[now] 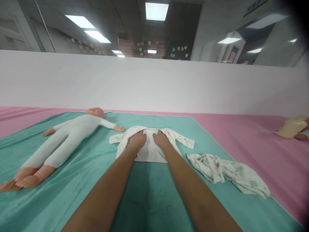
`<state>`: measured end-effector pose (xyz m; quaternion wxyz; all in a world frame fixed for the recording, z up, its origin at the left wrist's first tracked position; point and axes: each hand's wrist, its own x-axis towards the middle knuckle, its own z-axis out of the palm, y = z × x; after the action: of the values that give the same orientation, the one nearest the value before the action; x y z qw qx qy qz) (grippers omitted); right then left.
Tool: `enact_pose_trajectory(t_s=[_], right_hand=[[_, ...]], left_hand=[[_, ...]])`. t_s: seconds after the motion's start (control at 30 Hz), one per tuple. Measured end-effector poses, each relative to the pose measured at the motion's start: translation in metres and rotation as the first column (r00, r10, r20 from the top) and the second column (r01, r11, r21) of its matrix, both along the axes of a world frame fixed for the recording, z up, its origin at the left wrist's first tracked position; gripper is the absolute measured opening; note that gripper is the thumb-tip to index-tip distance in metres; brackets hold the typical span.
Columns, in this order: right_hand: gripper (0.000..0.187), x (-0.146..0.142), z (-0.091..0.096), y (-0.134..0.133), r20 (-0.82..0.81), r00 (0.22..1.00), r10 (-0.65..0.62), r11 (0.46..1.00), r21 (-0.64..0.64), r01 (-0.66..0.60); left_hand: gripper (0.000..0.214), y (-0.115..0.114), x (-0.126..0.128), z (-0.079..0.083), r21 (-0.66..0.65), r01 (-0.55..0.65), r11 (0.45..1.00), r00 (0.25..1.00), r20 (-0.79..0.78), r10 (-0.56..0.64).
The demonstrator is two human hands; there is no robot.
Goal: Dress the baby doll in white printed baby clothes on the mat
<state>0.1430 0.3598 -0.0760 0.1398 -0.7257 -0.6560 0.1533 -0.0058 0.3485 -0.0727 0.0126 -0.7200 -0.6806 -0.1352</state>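
Observation:
A small white baby shirt lies spread on the green blanket, its front parted and its two printed sleeves stretched out to the sides. My left hand is closed on the left front panel, with the thumb side toward the middle. On the opposite panel, my right hand is curled in the same way. Fingertips of both hands are partly hidden in the cloth. To the right lies a crumpled pair of printed baby pants, apart from my hands.
A baby doll in a white suit lies on its back at left. The green blanket covers a pink surface. A yellowish object sits at far right. Behind stands a white wall under glass.

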Motion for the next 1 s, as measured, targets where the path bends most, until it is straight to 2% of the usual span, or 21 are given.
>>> enact_pose_trajectory(t_s=[0.2, 0.33, 0.5, 0.63, 0.8, 0.9, 1.0], right_hand=[[0.072, 0.009, 0.003, -0.002, 0.015, 0.997, 0.078, 0.997, -0.023, -0.077], [0.072, 0.01, 0.003, -0.017, 0.063, 0.99, 0.128, 0.992, 0.004, -0.128], [0.072, 0.006, 0.0, -0.043, 0.156, 0.967, 0.201, 0.976, 0.05, -0.211], [0.074, 0.011, -0.004, -0.067, 0.246, 0.924, 0.292, 0.944, 0.083, -0.32], [0.077, 0.028, -0.006, -0.095, 0.23, 0.894, 0.385, 0.908, 0.08, -0.412], [0.078, 0.035, -0.005, -0.104, 0.208, 0.899, 0.386, 0.909, 0.081, -0.409], [0.075, 0.039, -0.003, -0.105, 0.2, 0.927, 0.319, 0.939, 0.066, -0.337]], left_hand=[[0.051, -0.004, 0.001, -0.002, 0.009, 0.055, 0.998, 0.997, -0.062, -0.055], [0.051, -0.024, 0.008, -0.003, 0.051, 0.078, 0.996, 0.993, -0.096, -0.073], [0.053, -0.053, 0.014, -0.006, 0.054, 0.173, 0.983, 0.979, -0.119, -0.166], [0.061, -0.067, 0.005, -0.007, -0.026, 0.248, 0.968, 0.961, -0.118, -0.249], [0.067, -0.075, -0.015, -0.006, -0.073, 0.186, 0.98, 0.979, -0.075, -0.191], [0.063, -0.077, -0.023, -0.005, -0.05, 0.204, 0.978, 0.976, -0.06, -0.207], [0.06, -0.077, -0.026, -0.003, -0.044, 0.212, 0.976, 0.976, -0.045, -0.214]])
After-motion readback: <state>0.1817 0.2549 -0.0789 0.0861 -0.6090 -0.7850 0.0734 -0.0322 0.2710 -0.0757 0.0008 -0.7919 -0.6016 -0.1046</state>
